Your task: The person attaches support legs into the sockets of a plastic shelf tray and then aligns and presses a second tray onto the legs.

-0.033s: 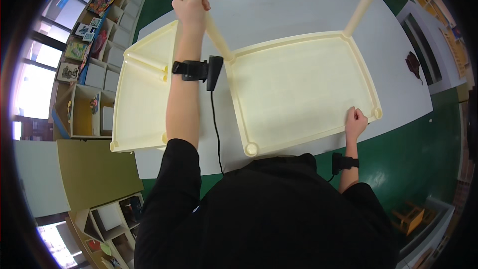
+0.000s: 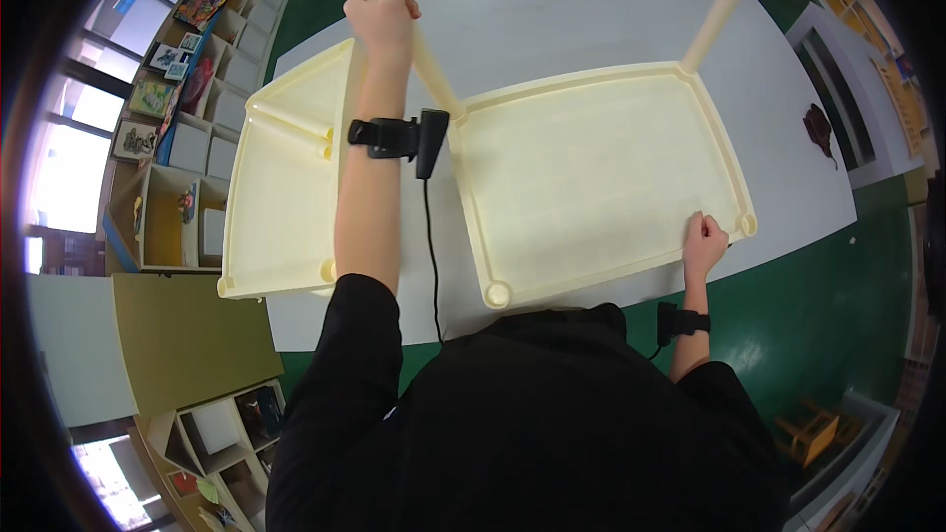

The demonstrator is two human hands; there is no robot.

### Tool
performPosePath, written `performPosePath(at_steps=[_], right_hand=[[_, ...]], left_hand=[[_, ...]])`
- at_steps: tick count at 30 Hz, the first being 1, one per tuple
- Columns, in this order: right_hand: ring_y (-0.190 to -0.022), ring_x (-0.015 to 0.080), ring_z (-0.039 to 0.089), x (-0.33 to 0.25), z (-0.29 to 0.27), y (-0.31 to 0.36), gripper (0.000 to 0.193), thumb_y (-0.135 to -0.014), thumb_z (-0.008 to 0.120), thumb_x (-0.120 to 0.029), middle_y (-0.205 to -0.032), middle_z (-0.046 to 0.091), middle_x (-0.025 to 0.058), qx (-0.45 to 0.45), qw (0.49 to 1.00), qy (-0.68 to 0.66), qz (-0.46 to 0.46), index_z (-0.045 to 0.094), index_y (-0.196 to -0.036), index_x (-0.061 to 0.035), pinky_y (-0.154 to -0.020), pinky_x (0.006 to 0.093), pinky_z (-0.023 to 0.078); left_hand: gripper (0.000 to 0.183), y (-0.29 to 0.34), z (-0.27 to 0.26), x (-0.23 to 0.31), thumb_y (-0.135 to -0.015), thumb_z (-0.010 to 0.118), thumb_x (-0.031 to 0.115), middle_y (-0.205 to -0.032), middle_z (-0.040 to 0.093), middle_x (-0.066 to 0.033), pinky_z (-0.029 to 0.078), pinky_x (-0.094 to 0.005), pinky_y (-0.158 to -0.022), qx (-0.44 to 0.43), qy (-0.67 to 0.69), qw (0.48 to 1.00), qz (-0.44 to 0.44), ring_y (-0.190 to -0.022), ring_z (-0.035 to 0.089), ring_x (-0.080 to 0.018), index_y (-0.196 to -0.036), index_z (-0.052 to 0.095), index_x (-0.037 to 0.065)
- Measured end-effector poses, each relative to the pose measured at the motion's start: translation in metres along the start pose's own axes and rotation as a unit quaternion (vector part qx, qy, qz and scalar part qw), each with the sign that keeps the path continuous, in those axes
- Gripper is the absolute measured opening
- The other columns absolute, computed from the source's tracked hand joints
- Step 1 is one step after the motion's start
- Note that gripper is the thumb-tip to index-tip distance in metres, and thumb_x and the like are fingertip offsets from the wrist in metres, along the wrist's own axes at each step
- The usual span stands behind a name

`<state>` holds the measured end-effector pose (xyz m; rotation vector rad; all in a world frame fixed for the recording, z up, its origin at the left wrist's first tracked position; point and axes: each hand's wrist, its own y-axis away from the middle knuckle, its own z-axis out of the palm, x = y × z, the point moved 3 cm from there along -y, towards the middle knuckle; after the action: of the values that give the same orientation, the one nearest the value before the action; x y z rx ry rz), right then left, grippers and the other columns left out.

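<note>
A cream plastic shelf tray (image 2: 591,177) lies on the table with round sockets at its near corners. From its far left corner rises a cream tube leg (image 2: 437,77), leaning outward. My left hand (image 2: 381,20) is wrapped round that leg near its top, and the hollow end shows above my fist. Another tube leg (image 2: 719,15) stands in the far right corner with nothing touching it. On the tray's near right rim, close to the corner socket, my right hand (image 2: 705,244) is closed, its thumb on the inner side; the fingers underneath are hidden.
Left of the tray is a second cream shelf tray (image 2: 271,217) with tubes (image 2: 293,130) in it, partly behind my left forearm. A dark red leaf-like thing (image 2: 817,130) lies on the white table (image 2: 552,20) at right. Black devices with cords are strapped to both wrists.
My left hand and forearm have shifted slightly to the right, and the top of the held leg has moved with them. My right hand stays on the rim.
</note>
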<state>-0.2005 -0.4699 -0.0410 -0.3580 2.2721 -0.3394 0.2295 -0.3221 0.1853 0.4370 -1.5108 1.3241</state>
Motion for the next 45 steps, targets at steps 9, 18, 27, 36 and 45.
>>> performPosePath(at_steps=[9, 18, 27, 36, 45], right_hand=[[-0.039, 0.0241, 0.034, 0.004, -0.001, 0.001, 0.034, -0.073, 0.055, -0.019, -0.041, 0.037, 0.0116, 0.005, 1.0, 0.002, -0.01, 0.041, -0.049, -0.0009, -0.042, 0.0368, 0.027], [-0.05, 0.0261, 0.037, 0.001, -0.001, 0.003, 0.032, -0.073, 0.055, -0.021, -0.044, 0.04, 0.0083, -0.016, 1.0, 0.022, -0.009, 0.042, -0.049, -0.0042, -0.047, 0.0382, 0.03], [-0.046, 0.0275, 0.037, 0.003, 0.001, -0.003, 0.032, -0.072, 0.056, -0.021, -0.044, 0.041, 0.0109, -0.008, 0.999, 0.027, -0.017, 0.043, -0.05, -0.0014, -0.045, 0.0395, 0.029], [-0.043, 0.0276, 0.037, 0.002, -0.001, 0.0, 0.033, -0.073, 0.054, -0.021, -0.044, 0.04, 0.0127, 0.008, 0.999, 0.038, -0.024, 0.044, -0.051, 0.0, -0.044, 0.038, 0.03], [-0.04, 0.0272, 0.037, 0.001, -0.001, -0.002, 0.033, -0.074, 0.054, -0.021, -0.045, 0.039, 0.0146, 0.01, 1.0, 0.015, -0.015, 0.042, -0.052, 0.001, -0.042, 0.0371, 0.028]], left_hand=[[0.02, -0.023, -0.01, -0.008, -0.067, 0.06, 0.023, -0.053, 0.044, -0.0017, 0.035, -0.0247, -0.052, -0.355, 0.081, 0.931, -0.034, -0.05, 0.044, -0.0123, -0.066, 0.052, 0.004], [0.022, -0.031, -0.007, -0.013, -0.066, 0.058, 0.02, -0.047, 0.041, -0.0023, 0.034, -0.0246, -0.045, -0.521, 0.239, 0.806, -0.144, -0.042, 0.042, -0.0123, -0.056, 0.042, 0.009], [0.02, -0.018, -0.007, -0.004, -0.067, 0.053, 0.009, -0.042, 0.036, -0.0011, 0.029, -0.0232, -0.038, -0.342, 0.147, 0.923, -0.093, -0.036, 0.035, -0.0107, -0.052, 0.041, 0.007], [0.019, 0.0, -0.003, 0.01, -0.065, 0.05, 0.008, -0.044, 0.042, -0.0037, 0.032, -0.023, -0.04, -0.093, 0.016, 0.995, -0.025, -0.039, 0.042, -0.0114, -0.049, 0.043, 0.003], [0.016, 0.011, 0.012, 0.005, -0.065, 0.054, 0.007, -0.046, 0.047, -0.0041, 0.037, -0.0224, -0.043, 0.068, -0.103, 0.991, 0.041, -0.042, 0.047, -0.011, -0.051, 0.048, 0.003]])
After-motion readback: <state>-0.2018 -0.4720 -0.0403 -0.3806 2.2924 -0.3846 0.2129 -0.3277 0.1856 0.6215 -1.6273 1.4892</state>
